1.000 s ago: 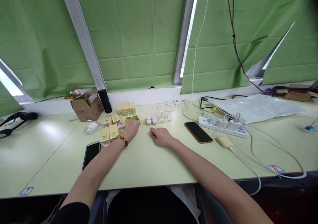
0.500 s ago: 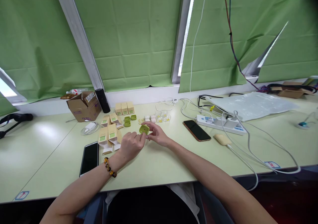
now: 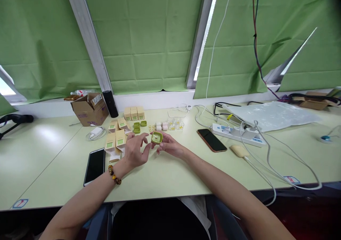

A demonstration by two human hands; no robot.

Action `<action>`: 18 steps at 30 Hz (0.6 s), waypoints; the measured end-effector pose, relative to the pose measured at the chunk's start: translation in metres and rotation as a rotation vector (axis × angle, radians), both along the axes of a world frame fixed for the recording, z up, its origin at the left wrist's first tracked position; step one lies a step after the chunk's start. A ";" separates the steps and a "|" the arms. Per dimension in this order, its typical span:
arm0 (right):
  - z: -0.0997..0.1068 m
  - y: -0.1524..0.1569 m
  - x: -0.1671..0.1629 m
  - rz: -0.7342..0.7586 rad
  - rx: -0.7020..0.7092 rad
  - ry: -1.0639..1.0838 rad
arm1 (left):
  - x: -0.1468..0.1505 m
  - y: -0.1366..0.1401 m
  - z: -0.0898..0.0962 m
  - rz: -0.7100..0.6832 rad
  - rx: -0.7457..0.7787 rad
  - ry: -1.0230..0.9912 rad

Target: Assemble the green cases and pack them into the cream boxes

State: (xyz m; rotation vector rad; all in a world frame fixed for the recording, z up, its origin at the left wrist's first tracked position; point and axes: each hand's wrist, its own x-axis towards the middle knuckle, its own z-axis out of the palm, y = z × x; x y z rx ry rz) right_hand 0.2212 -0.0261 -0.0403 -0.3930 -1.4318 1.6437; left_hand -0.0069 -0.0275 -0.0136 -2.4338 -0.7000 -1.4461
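A small green square case (image 3: 157, 137) is gripped by the fingers of my right hand (image 3: 172, 147), just above the table. Its open top faces me and shows a pale inside with a small slot-like detail. To its left, my left hand (image 3: 136, 150) has thumb and fingers apart and holds nothing. Beyond the hands lie several similar green cases (image 3: 136, 130) and small yellowish pieces (image 3: 151, 128). White and pinkish rolls (image 3: 161, 126) stand beside clear containers (image 3: 176, 125) with yellow in them. Several kraft boxes (image 3: 110, 140) with green windows, some with open flaps, are close to my left hand.
A black phone (image 3: 95, 166) lies left of my left wrist, another phone (image 3: 212, 140) to the right. A power strip (image 3: 238, 134), cables and a cream-coloured device (image 3: 239, 150) are farther right. At the back left stand a cardboard box (image 3: 90, 110) and a black cylinder (image 3: 110, 104).
My left hand has come away from the green case, moving left with its fingers spreading. The case, still in my right hand, now shows its inside more fully.
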 end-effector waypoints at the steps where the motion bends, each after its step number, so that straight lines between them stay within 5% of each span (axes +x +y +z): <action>1: 0.000 0.000 0.001 0.010 -0.004 -0.004 | 0.000 0.002 0.001 -0.012 -0.070 -0.031; 8: -0.002 -0.001 -0.001 0.062 -0.017 -0.013 | 0.008 0.008 0.000 -0.264 -0.635 -0.078; 14: -0.001 -0.002 -0.005 -0.028 0.015 -0.025 | 0.013 0.009 -0.010 -0.468 -0.773 -0.337; 18: 0.000 -0.003 -0.007 -0.231 0.066 -0.035 | 0.011 0.006 -0.009 -0.435 -0.755 -0.348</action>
